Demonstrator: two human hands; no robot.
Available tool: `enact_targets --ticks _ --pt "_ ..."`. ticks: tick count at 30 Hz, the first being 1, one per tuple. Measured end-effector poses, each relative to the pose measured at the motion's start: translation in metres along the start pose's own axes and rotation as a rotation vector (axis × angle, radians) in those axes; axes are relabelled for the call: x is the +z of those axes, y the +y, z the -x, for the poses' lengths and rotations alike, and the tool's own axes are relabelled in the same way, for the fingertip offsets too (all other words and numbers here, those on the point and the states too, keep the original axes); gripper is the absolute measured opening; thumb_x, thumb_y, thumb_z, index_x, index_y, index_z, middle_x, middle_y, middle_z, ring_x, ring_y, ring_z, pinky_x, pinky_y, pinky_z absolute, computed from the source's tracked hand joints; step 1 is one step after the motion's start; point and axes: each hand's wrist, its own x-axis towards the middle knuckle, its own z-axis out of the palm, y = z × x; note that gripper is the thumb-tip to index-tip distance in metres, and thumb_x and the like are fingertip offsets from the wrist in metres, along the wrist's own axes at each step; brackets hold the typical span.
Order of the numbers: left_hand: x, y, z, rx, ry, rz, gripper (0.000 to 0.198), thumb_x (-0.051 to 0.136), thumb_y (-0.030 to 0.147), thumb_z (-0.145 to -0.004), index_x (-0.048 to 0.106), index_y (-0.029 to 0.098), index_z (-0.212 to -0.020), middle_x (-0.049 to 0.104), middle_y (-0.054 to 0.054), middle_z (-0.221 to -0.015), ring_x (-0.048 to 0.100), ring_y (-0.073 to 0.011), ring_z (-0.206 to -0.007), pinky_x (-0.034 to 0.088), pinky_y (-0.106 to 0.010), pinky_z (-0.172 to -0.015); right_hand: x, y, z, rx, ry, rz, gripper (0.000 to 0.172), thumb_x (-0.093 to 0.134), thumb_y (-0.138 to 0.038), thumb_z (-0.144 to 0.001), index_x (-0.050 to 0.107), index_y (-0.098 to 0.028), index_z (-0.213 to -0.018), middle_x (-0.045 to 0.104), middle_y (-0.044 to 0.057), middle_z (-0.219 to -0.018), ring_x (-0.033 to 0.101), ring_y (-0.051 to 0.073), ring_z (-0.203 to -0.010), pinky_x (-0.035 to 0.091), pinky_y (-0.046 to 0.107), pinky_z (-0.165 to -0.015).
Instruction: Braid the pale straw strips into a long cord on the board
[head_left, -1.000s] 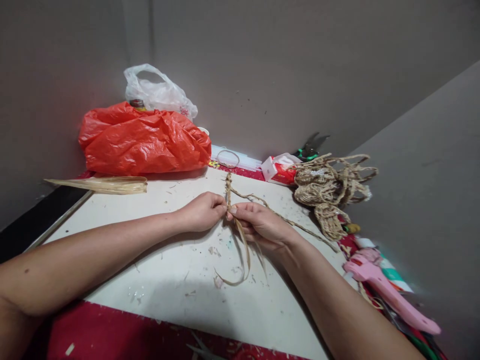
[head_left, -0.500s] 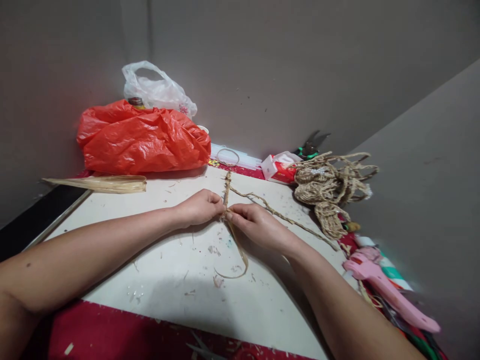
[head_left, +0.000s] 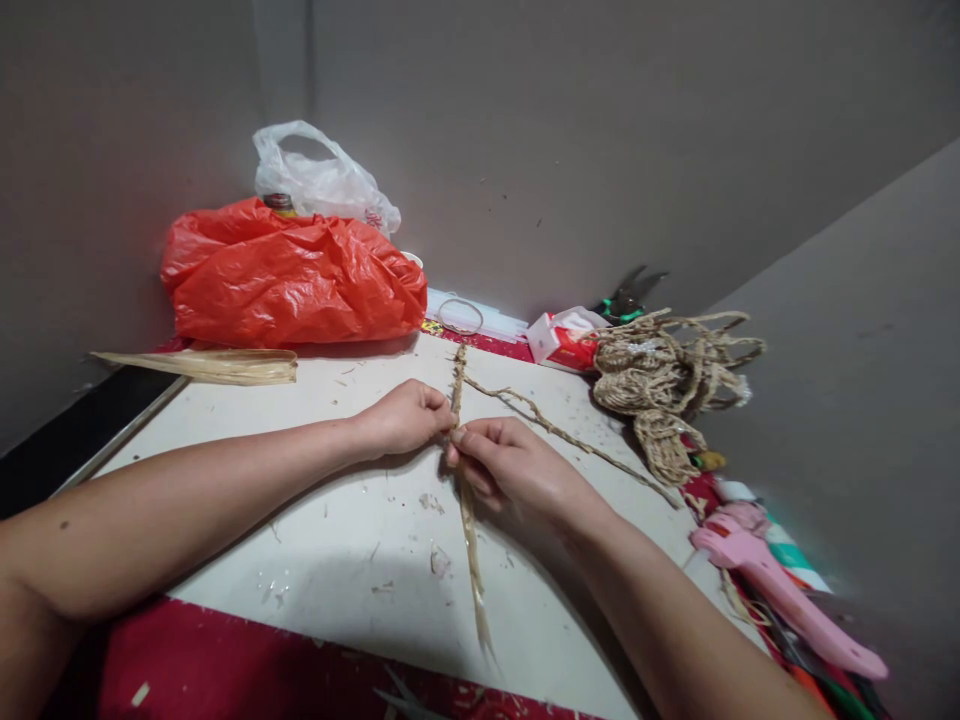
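Observation:
At the middle of the white board [head_left: 360,520], my left hand [head_left: 405,415] pinches the lower end of a short, rough brown stem [head_left: 459,375] that looks wrapped in plant fibre. My right hand [head_left: 517,462], closed close beside it, pinches a dry straw-coloured strip [head_left: 472,570] where it meets the stem. The strip's loose end hangs toward me over the board. A long, thin, knobbly twisted twig or cord [head_left: 555,428] runs from the stem off to the right. My fingertips hide the spot where strip and stem join.
Behind stand a red plastic bag [head_left: 292,280] and a white bag [head_left: 330,180]. A dried husk leaf [head_left: 225,366] lies left. To the right are a tissue pack [head_left: 566,338], pliers [head_left: 626,295], woven cord pieces [head_left: 652,375] and a pink glue gun [head_left: 795,580]. Scissors [head_left: 405,695] lie nearest me.
The strip's loose end has gone from a curl on the board to nearly straight toward me. My right hand has turned slightly, its lower fingers now showing. My left hand keeps its pinch.

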Motion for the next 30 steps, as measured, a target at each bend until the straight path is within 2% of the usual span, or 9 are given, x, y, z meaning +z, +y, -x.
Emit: enact_targets --ticks 4,8,13,16,20,22,24,26,30 --pt "0.0 -0.002 -0.001 -0.008 -0.066 0.12 0.019 0.046 0.018 -0.071 0.049 0.014 -0.053 0.049 0.002 -0.045 0.039 -0.006 -0.041 0.028 -0.02 -0.044 0.007 0.004 0.001 -0.013 0.067 0.158 0.026 0.039 -0.033 -0.084 0.051 -0.018 -0.067 0.046 -0.004 -0.037 0.039 0.009 -0.03 0.028 0.022 -0.038" --pt "0.0 0.001 0.001 -0.038 -0.012 0.115 0.023 0.049 0.019 -0.07 0.042 0.015 -0.049 0.033 0.007 -0.039 0.024 -0.0031 -0.036 0.018 -0.021 -0.041 0.012 0.011 -0.001 -0.125 0.203 0.459 0.031 0.04 -0.026 -0.084 0.046 -0.019 -0.054 0.05 0.0 -0.04 0.044 0.011 -0.038 0.03 0.024 -0.045" --pt "0.0 0.004 0.002 -0.04 -0.004 0.107 0.02 0.056 0.019 -0.069 0.047 0.014 -0.053 0.04 0.005 -0.045 0.031 -0.0035 -0.042 0.022 -0.02 -0.043 0.018 0.013 0.001 -0.265 0.21 0.521 0.03 0.045 -0.02 -0.083 0.045 -0.02 -0.053 0.049 0.002 -0.045 0.039 0.011 -0.042 0.025 0.026 -0.047" --pt "-0.002 0.003 0.002 -0.073 -0.009 0.107 0.022 0.058 0.021 -0.07 0.046 0.015 -0.054 0.036 0.006 -0.042 0.026 -0.0032 -0.039 0.017 -0.021 -0.041 0.019 0.004 0.014 -0.283 0.024 0.578 0.03 0.046 -0.02 -0.082 0.043 -0.019 -0.052 0.049 0.001 -0.048 0.037 0.01 -0.044 0.025 0.025 -0.047" --pt "-0.006 0.004 0.002 -0.128 -0.056 0.144 0.023 0.059 0.027 -0.072 0.045 0.017 -0.057 0.031 0.008 -0.038 0.021 -0.0035 -0.034 0.011 -0.022 -0.038 0.0 -0.014 0.025 -0.089 -0.453 0.455 0.037 0.045 -0.036 -0.086 0.047 -0.017 -0.054 0.052 0.0 -0.046 0.042 0.009 -0.041 0.03 0.023 -0.045" --pt "-0.007 0.005 0.002 -0.126 -0.079 0.178 0.026 0.06 0.027 -0.073 0.043 0.017 -0.056 0.03 0.008 -0.037 0.021 -0.0036 -0.033 0.01 -0.022 -0.037 -0.014 -0.015 0.019 -0.047 -0.316 0.349 0.042 0.046 -0.046 -0.085 0.049 -0.017 -0.054 0.051 0.0 -0.042 0.044 0.009 -0.038 0.032 0.023 -0.043" --pt "-0.007 0.005 0.002 -0.123 -0.091 0.191 0.028 0.059 0.028 -0.074 0.042 0.017 -0.055 0.031 0.008 -0.037 0.021 -0.0034 -0.032 0.011 -0.022 -0.037 -0.025 -0.008 0.007 -0.138 0.144 0.267 0.041 0.049 -0.05 -0.082 0.05 -0.017 -0.058 0.05 -0.001 -0.041 0.043 0.009 -0.038 0.033 0.022 -0.043" --pt "-0.007 0.005 0.002 -0.11 -0.098 0.194 0.029 0.059 0.03 -0.075 0.042 0.017 -0.055 0.031 0.008 -0.037 0.021 -0.0033 -0.033 0.011 -0.022 -0.037 -0.027 0.002 -0.006 -0.197 0.368 0.164 0.034 0.055 -0.048 -0.079 0.055 -0.016 -0.067 0.058 0.001 -0.055 0.049 0.01 -0.047 0.037 0.021 -0.047" --pt "-0.006 0.004 0.003 -0.077 -0.133 0.216 0.029 0.06 0.035 -0.073 0.046 0.016 -0.056 0.034 0.007 -0.039 0.021 -0.0029 -0.034 0.009 -0.022 -0.037 -0.016 0.013 -0.016 -0.124 0.069 -0.177 0.029 0.058 -0.044 -0.078 0.055 -0.015 -0.076 0.054 0.0 -0.058 0.049 0.009 -0.049 0.038 0.02 -0.047"
